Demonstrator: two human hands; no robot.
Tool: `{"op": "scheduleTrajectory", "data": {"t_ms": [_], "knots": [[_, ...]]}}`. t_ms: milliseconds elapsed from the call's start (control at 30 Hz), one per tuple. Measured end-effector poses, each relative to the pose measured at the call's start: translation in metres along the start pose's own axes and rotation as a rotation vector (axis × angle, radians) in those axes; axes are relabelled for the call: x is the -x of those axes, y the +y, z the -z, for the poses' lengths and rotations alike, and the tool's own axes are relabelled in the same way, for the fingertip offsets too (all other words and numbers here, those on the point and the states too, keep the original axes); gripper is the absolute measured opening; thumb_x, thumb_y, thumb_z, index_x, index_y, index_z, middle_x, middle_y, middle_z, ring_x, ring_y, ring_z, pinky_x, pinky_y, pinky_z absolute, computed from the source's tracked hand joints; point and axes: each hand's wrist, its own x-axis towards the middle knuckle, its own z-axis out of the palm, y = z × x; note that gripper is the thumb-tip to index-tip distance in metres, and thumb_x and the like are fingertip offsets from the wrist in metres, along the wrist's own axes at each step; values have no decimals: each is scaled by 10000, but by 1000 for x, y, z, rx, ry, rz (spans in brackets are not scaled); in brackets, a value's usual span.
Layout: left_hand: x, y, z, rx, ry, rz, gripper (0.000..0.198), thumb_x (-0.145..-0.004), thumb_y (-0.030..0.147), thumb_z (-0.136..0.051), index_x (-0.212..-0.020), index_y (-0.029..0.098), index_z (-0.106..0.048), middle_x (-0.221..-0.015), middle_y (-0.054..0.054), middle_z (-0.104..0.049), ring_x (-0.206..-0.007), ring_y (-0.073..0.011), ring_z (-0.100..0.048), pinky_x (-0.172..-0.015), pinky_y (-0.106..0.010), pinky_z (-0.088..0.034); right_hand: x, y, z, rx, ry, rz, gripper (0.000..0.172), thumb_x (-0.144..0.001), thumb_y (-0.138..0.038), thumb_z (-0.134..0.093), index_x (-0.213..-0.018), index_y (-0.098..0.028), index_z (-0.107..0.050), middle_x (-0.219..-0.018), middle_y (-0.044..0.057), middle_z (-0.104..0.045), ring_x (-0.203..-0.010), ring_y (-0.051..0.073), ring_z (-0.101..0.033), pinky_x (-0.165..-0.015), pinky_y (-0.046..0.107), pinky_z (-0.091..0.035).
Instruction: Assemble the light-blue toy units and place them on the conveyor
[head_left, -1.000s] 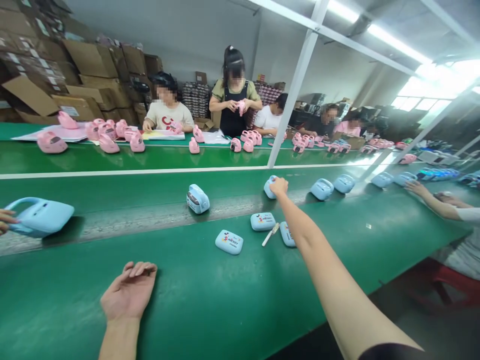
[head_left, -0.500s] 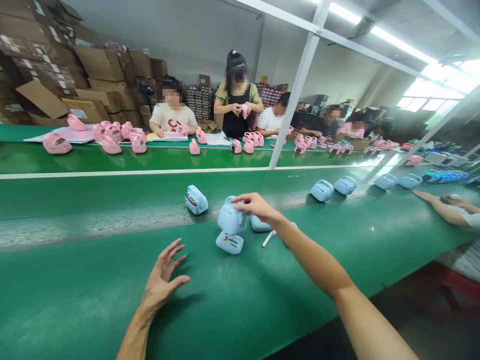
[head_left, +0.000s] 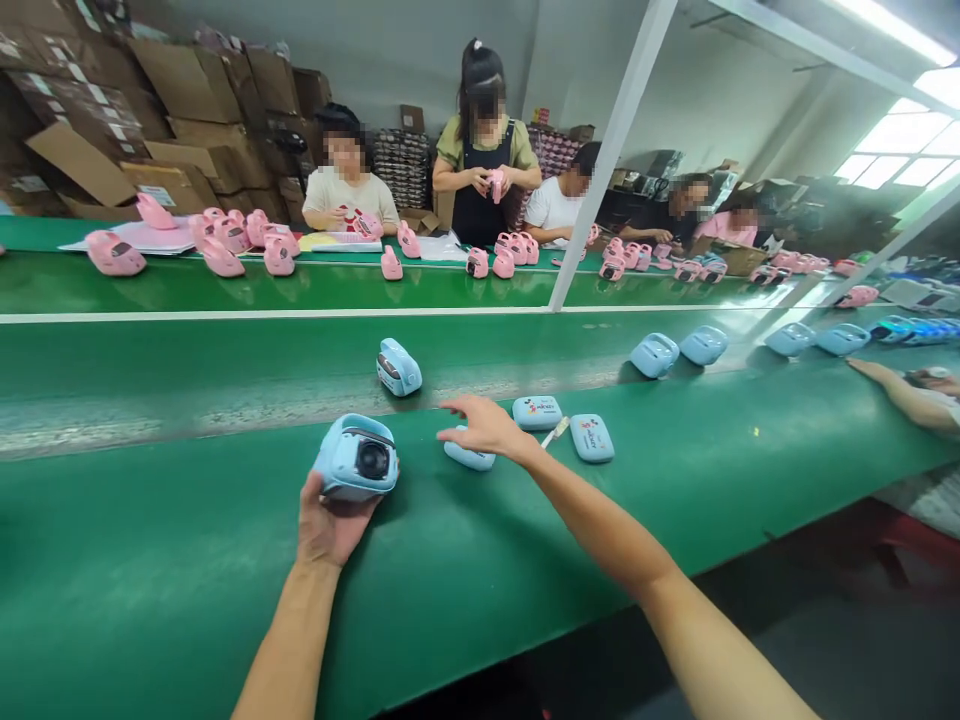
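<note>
My left hand [head_left: 334, 530] grips a light blue portable speaker [head_left: 337, 462] from below. A round black speaker cone shows in its uncovered face, and its carrying handle is on top. My right hand [head_left: 486, 425] is open, fingers and thumb apart, just above a blue cover panel [head_left: 472, 457] that it partly hides; whether they touch I cannot tell. Beyond it lie a second panel [head_left: 537, 411] and a third panel [head_left: 592, 438], both printed with a cartoon and lettering. A slim white tool [head_left: 556, 433] rests between those two.
Another blue speaker [head_left: 398, 368] stands on the belt ahead, with several more farther right. Across the line, co-workers sit or stand behind pink units [head_left: 223, 257]. A white post [head_left: 611, 160] rises in front of them. At far right a person's arm [head_left: 889, 388] reaches in.
The blue speaker has passed from my right hand to my left and now shows its cone. My right hand has opened and dropped toward the nearest panel. The view has tilted slightly downward.
</note>
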Motion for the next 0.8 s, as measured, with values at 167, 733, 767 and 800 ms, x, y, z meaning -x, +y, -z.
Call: {"op": "scheduleTrajectory", "data": {"t_ms": [167,733,767,800], "knots": [[3,10,2,270,104,-86,579,-809,601,-685,-1282,270,-648,-1323,-134,-681,-1354,-413,-523,-1046,-729,-415,46,35,-22,435,-33,-58,595,-670,-306,-885,-1232,-212,-714,-1178,185,-693,-1112,375,-622,-926,460,-517],[-7,-11,28,29,101,-132,449,-749,336,-851,-1135,157,-709,-1029,-88,-788,-944,-258,-752,-900,-350,-608,2,-67,-91,-239,-28,217,643,-799,-407,-763,-1393,-215,-608,-1165,117,-664,-994,251,-644,-898,399,-547],[-6,-11,29,19,98,-139,467,-741,351,-858,-1137,154,-708,-1022,-88,-787,-955,-266,-750,-918,-362,-602,4,-68,-93,-197,-18,222,641,-806,-412,-758,-1397,-217,-604,-1167,123,-658,-1003,261,-640,-916,414,-542],[-6,-11,29,12,96,-144,489,-734,361,-863,-1148,154,-703,-1024,-89,-785,-972,-273,-746,-935,-373,-595,5,-68,-95,-164,-6,222,637,-815,-418,-751,-1401,-219,-599,-1171,127,-653,-1015,271,-637,-932,427,-538]]}}
